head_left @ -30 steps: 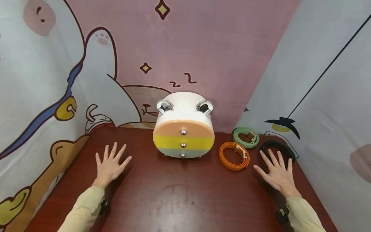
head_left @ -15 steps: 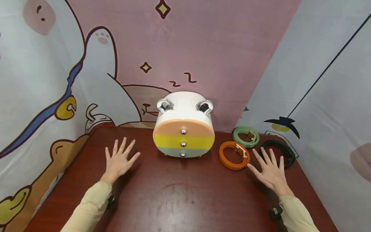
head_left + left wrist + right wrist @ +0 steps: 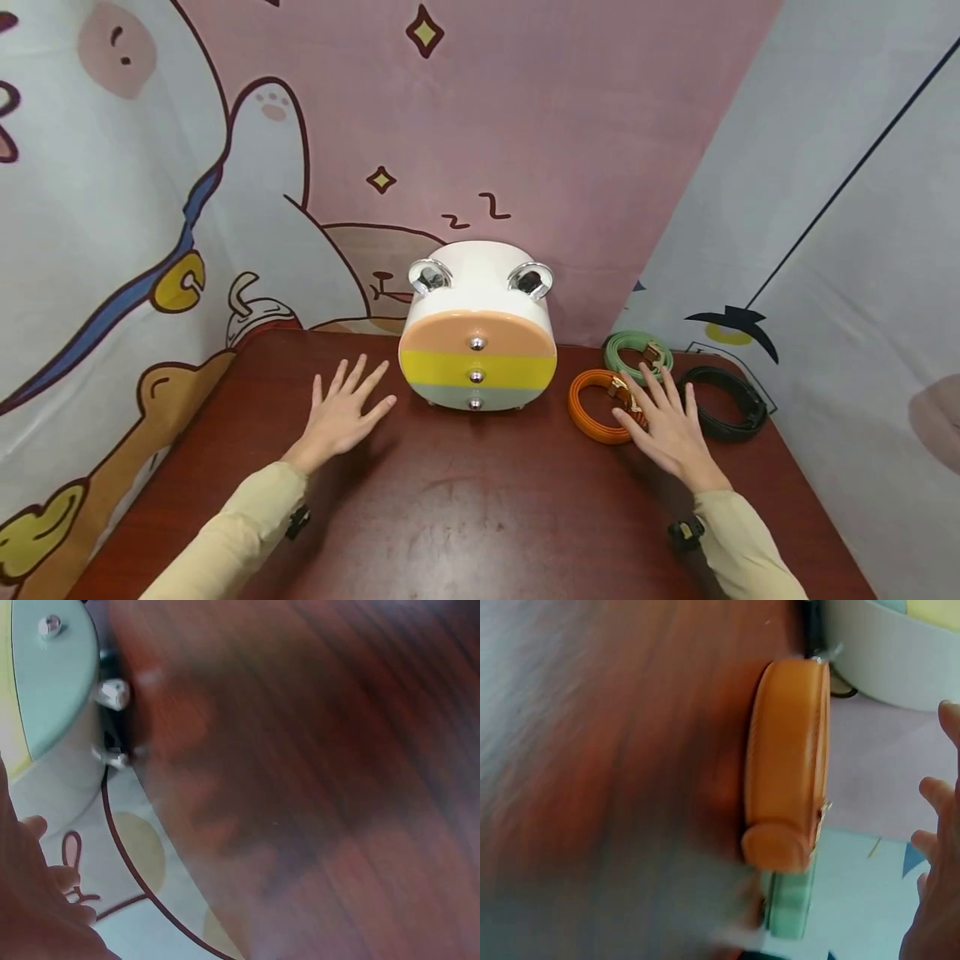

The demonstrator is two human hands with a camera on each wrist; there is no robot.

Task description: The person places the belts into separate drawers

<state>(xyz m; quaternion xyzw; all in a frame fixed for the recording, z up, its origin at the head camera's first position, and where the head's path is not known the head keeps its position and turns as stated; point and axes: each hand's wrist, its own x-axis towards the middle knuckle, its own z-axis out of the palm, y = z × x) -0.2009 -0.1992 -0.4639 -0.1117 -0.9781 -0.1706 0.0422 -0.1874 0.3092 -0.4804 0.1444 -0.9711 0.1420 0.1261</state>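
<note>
In the head view my left hand [image 3: 341,419] has its fingers spread and holds nothing, a little to the left of a small drawer box [image 3: 477,310]. The box is white, with an orange, yellow and pale green striped front, round silver knobs and two silver rings on top. My right hand [image 3: 671,429], fingers spread too, hovers by a coiled orange belt [image 3: 587,417] and hides part of its right side. Just behind lies a coiled green belt [image 3: 626,343]. A coiled black belt [image 3: 726,430] sits to the right of that hand. The right wrist view shows the orange belt [image 3: 787,750] edge-on.
Everything stands on a dark red-brown table [image 3: 450,517]. Behind it and along both sides hangs a printed cloth [image 3: 585,125] with cartoon animals. The box stands near the table's back edge, close to the cloth.
Both hands have moved inward: the left one rightward toward the drawer box, the right one leftward from the black belt to the orange belt. The belts and box stay in place.
</note>
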